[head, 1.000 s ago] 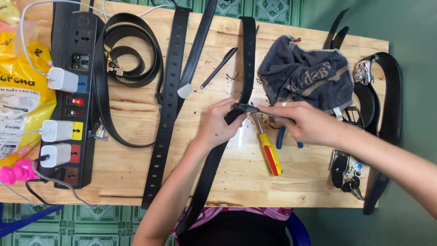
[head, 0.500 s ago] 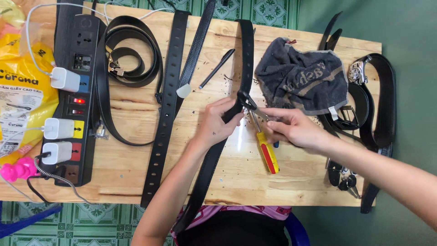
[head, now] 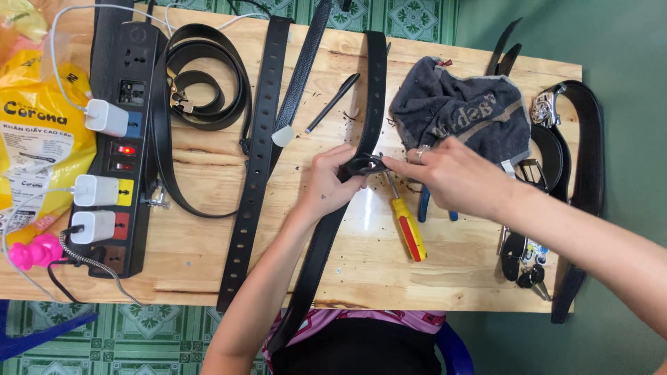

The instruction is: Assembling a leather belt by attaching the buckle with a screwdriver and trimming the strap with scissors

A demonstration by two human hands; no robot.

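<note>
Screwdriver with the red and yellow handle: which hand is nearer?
Right. The right hand is just above the screwdriver, its fingertips over the shaft; the left hand is further off to its left, gripping the black belt.

On the wooden table (head: 208,264), a power strip (head: 121,146) lies along the left side, with a plastic bag (head: 35,139) left of it. A coiled belt (head: 201,83) sits just right of the strip, then a punched strap (head: 253,173). At the centre, the left hand (head: 330,184) and right hand (head: 451,173) meet on a belt (head: 375,83) running from the far edge to the near edge. A screwdriver (head: 406,226) lies just below the hands. A pen (head: 333,102) rests left of that belt, a cloth (head: 458,111) right of it, and more belts (head: 590,160) at the right edge.
</note>
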